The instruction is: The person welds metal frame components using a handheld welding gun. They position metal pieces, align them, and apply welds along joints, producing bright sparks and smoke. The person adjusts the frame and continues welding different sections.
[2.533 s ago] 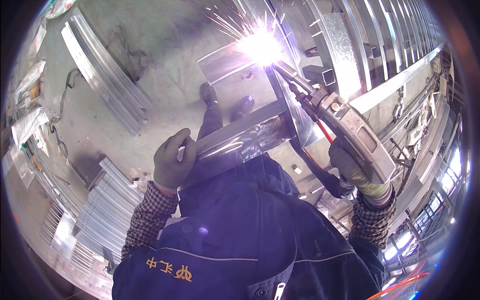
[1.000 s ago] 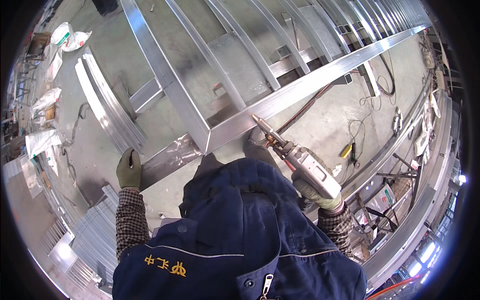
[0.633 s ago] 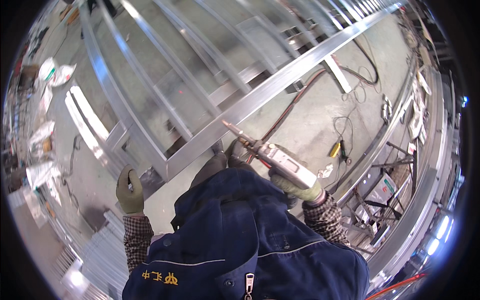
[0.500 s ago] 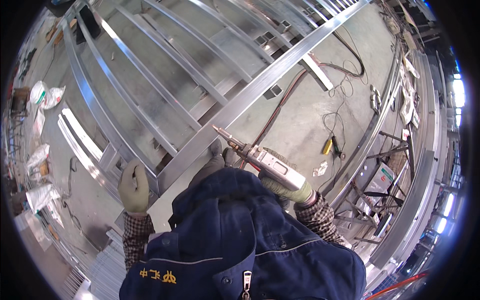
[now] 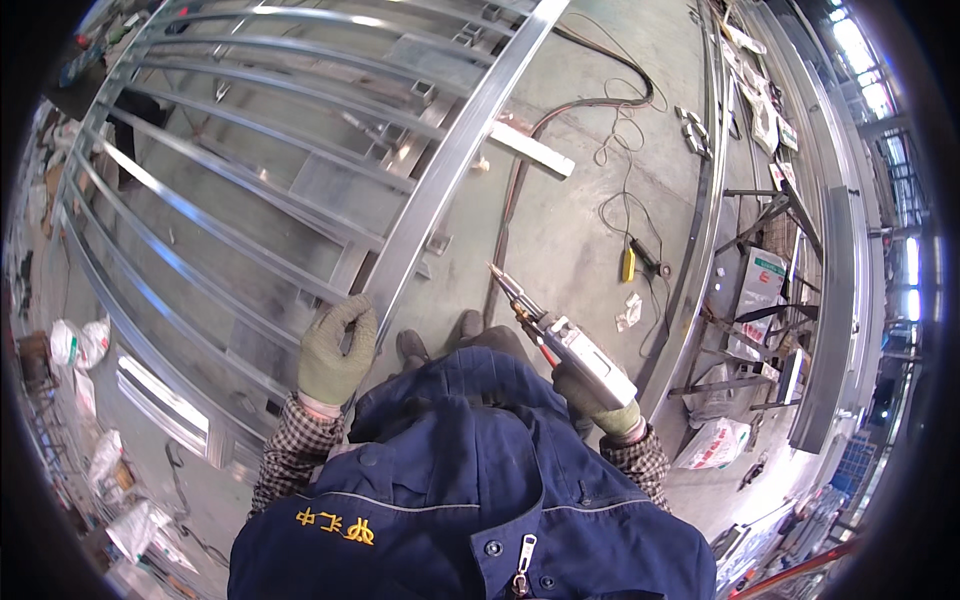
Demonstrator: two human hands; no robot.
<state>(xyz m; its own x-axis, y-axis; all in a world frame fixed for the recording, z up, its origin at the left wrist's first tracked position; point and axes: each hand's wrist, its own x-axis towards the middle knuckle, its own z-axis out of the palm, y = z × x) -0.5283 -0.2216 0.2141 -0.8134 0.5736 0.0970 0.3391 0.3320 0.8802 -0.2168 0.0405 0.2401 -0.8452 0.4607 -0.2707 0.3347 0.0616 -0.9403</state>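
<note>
My right hand (image 5: 600, 393), in a grey-green knit glove, is wrapped round a silver welding gun (image 5: 590, 360). The gun's thin copper-coloured nozzle points forward and left, over the floor and apart from any metal. In a matching glove, my left hand (image 5: 338, 352) is over the near end of a large metal frame's wide side rail (image 5: 430, 200). Its thumb and fingers curl together into a loop; anything between their tips is too small to make out. Whether that hand touches the rail I cannot tell. Several parallel bars (image 5: 215, 215) join the rail.
Dark hoses (image 5: 520, 165) run along the floor ahead. A yellow-and-black tool (image 5: 630, 262) with a cord lies at right. Long metal profiles (image 5: 835, 300) and a rack with white bags (image 5: 715, 442) line the right side. Loose white strips (image 5: 165, 400) lie at left.
The view has swung, so the frame shows turned and farther left. My left hand has come from the frame's corner to its side rail. The welding gun has moved right, away from the rail.
</note>
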